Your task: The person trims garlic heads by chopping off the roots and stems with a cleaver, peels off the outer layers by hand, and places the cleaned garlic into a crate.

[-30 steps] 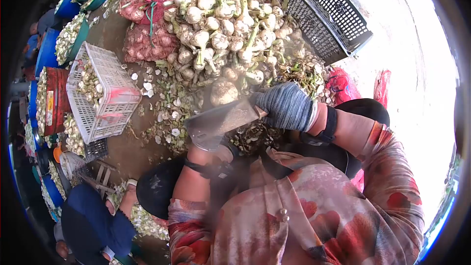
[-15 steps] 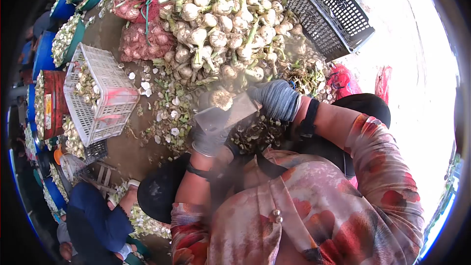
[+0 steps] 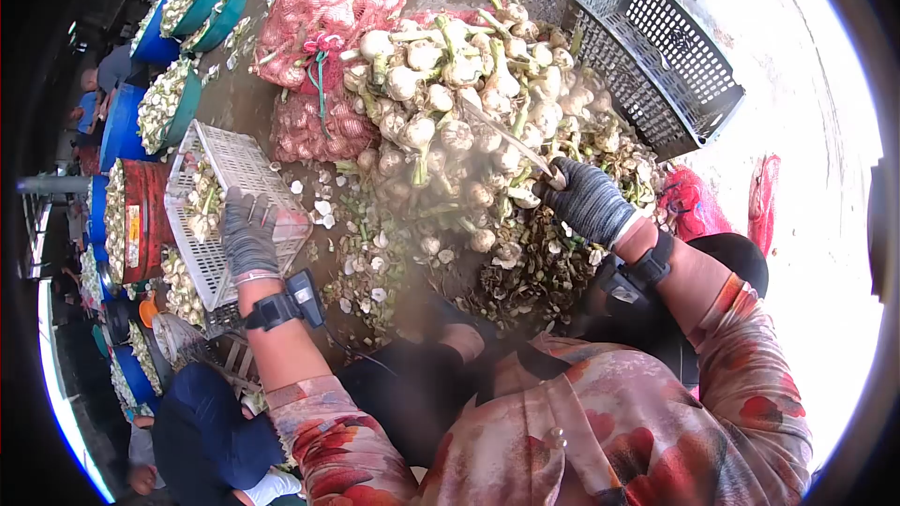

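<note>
My left hand, in a grey knit glove, is over the near edge of a white plastic crate holding trimmed garlic. Its fingers are stretched out, with no bulb seen in them. On the other side, my gloved right hand is closed on a knife. The blade shows almost edge-on, slanting up and left across a large heap of garlic bulbs with stems. Below that hand lies a dark pile of trimmings.
Red mesh sacks of garlic stand behind the heap at left. A black crate lies at the back right. Tubs of garlic and a red drum line the left. Another person's dark-clothed leg is at lower left.
My left hand has moved left from in front of me to the white crate, and the bulb it held is gone from it. My right hand has turned the knife edge-on, away from my left hand.
</note>
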### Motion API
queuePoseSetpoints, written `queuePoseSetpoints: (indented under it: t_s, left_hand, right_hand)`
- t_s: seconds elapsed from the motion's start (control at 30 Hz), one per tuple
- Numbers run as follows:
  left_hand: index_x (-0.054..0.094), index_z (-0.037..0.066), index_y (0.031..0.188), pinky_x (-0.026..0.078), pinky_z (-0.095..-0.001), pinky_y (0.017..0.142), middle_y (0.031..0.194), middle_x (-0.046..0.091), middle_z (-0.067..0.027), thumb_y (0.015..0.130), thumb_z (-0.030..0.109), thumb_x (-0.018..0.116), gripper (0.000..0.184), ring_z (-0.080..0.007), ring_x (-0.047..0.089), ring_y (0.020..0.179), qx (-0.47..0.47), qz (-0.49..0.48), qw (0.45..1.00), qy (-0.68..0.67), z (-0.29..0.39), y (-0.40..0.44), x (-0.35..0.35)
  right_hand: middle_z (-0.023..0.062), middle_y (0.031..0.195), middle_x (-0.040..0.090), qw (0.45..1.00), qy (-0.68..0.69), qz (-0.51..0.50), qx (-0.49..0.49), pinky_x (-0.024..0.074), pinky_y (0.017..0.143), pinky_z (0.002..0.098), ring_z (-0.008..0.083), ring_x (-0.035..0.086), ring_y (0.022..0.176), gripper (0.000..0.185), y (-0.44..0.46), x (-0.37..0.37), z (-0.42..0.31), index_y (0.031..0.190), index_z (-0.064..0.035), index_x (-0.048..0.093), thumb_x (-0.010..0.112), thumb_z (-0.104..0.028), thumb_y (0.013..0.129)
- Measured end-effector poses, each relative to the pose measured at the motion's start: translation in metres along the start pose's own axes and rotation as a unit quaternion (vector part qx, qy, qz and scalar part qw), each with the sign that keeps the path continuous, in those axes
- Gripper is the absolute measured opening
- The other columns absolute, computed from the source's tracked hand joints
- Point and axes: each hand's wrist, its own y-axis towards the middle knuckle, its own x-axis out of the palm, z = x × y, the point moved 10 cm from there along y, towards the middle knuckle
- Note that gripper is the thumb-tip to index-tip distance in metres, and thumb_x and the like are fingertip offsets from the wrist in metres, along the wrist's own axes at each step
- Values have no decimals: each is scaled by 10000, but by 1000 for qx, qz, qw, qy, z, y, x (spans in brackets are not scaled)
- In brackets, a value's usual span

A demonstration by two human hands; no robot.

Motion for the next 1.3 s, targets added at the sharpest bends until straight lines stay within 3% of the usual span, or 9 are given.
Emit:
queuePoseSetpoints:
  t_s: [0.1,0.23,0.5,0.6,0.93,1.03,1.13,1.23,1.3]
  left_hand:
    - [618,-23,1074,496,-363,788,904,660,-200,820,462,684,551,-279,634,931,18,-98,884,457,-71,-16,151]
    - [543,-30,1224,444,-399,940,1170,612,-233,678,520,753,803,-372,576,1111,-59,-40,795,602,-135,-42,217]
    - [483,-23,1247,499,-332,837,1073,610,-119,756,274,754,635,-216,605,967,154,-171,927,296,-124,-80,223]
    - [481,-1,1256,496,-296,814,1024,601,-82,809,206,707,542,-164,585,935,14,-206,970,129,-163,-105,183]
    - [501,12,1231,504,-311,810,1014,622,-112,816,203,707,502,-182,605,940,92,-339,918,185,-106,-226,182]
    - [507,16,1223,506,-316,809,1011,628,-121,818,202,707,489,-187,611,941,230,-364,850,303,-95,-242,193]
    - [513,20,1216,508,-321,808,1008,634,-130,820,201,708,477,-192,617,942,600,-306,514,531,-79,-303,214]
    - [526,21,1145,512,-335,800,987,648,-134,720,152,792,518,-217,634,915,208,-225,904,296,-57,-264,199]
    - [455,41,1164,513,-323,827,1051,583,-94,659,62,807,615,-184,593,963,295,-223,873,320,-33,-281,192]
  right_hand:
    - [196,692,606,997,79,-5,16,477,640,418,357,608,674,290,3,0,2,821,-21,571,630,-303,856]
    - [217,741,632,998,40,-16,35,495,666,436,380,639,722,297,5,-2,1,929,-27,581,627,-309,848]
    - [213,731,626,994,-37,26,-104,498,675,476,398,636,753,297,-6,-13,-32,955,-69,582,646,-333,836]
    - [171,774,644,973,-109,-2,-205,499,638,462,370,649,757,205,-22,3,-62,941,-76,583,631,-175,767]
    - [150,740,649,945,-154,-48,-284,499,596,457,350,662,729,246,-72,36,-93,958,-69,611,612,-103,714]
    - [163,722,645,942,-211,-55,-254,498,580,460,360,659,711,270,-65,47,-69,985,-71,597,615,-119,720]
    - [172,710,636,941,-217,-59,-254,501,574,463,365,660,703,239,-61,44,-54,975,-66,588,605,-156,753]
    - [176,713,644,954,-211,-18,-214,511,595,445,352,664,702,232,-45,36,-24,993,-54,593,590,-176,796]
    - [186,716,650,975,-221,-18,-9,515,617,423,343,667,700,235,-6,2,43,978,-52,613,586,-252,857]
